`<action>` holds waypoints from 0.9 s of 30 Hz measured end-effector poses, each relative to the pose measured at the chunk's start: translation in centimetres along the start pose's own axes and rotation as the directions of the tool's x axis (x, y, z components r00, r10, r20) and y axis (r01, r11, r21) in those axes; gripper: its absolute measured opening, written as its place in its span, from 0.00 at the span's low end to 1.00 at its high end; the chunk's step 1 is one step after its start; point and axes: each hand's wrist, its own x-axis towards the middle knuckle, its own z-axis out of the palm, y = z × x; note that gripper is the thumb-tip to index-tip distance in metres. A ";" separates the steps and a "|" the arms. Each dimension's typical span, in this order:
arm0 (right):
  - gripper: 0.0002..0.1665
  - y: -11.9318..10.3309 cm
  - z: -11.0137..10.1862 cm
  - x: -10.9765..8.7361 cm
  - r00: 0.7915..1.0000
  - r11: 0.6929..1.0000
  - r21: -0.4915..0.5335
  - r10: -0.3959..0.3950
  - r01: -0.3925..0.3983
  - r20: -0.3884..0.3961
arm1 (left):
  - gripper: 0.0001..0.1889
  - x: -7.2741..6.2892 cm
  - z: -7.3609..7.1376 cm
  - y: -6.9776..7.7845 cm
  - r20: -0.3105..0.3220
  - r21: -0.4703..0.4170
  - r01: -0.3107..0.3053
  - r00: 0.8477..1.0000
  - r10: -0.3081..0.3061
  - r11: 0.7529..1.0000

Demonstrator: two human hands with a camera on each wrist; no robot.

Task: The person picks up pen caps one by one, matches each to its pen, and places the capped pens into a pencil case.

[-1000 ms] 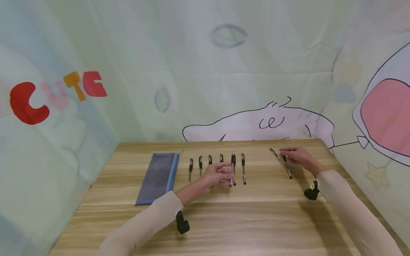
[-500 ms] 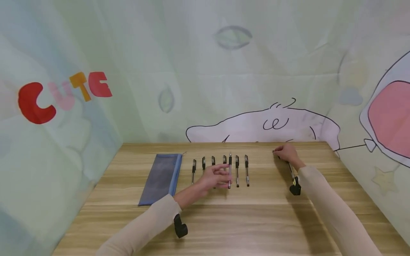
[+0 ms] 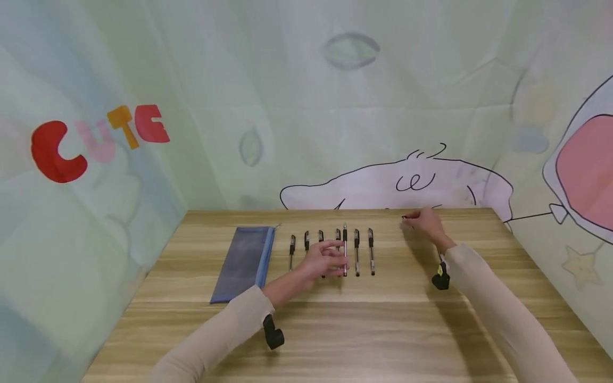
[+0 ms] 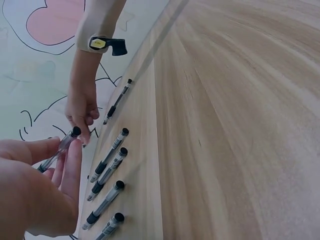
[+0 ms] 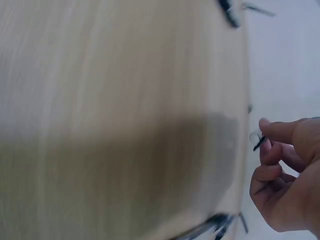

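In the head view my left hand [image 3: 322,261] holds an uncapped pen [image 3: 345,234] upright, its tip pointing away. Thumb and fingers pinch its clear barrel [image 4: 64,145] in the left wrist view. Over the far right of the table, my right hand [image 3: 428,223] pinches a small dark piece, apparently a pen cap [image 5: 258,144], between thumb and forefinger. Most of that piece is covered by the fingers. Beside and beneath my left hand lies a row of several capped pens [image 3: 356,252]. Another pen [image 4: 117,102] lies on the table near my right hand.
A blue mesh zip pouch [image 3: 243,263] lies flat left of the pens. The wooden table [image 3: 335,335] ends at the back against a printed curtain [image 3: 230,106]. My left forearm [image 3: 215,335] crosses in front of the pouch.
My right hand has moved left from the loose pen at the right and picked up the small dark piece from the table. My left hand keeps hold of the same pen.
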 end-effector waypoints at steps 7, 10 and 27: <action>0.23 -3.7 -0.8 -0.2 0.997 0.949 0.306 0.072 -0.075 0.021 | 0.29 0.0 0.1 0.5 0.008 0.011 0.010 1.000 -0.010 1.000; 0.25 -5.2 -1.2 -0.4 0.990 0.915 0.381 0.096 -0.130 0.106 | 0.29 0.0 0.2 0.8 0.016 0.014 0.012 1.000 -0.012 1.000; 0.29 -8.9 -0.7 -2.3 0.932 0.794 0.560 0.020 -0.235 0.362 | 0.27 -0.1 2.4 0.5 0.117 0.043 -0.014 0.993 0.009 0.999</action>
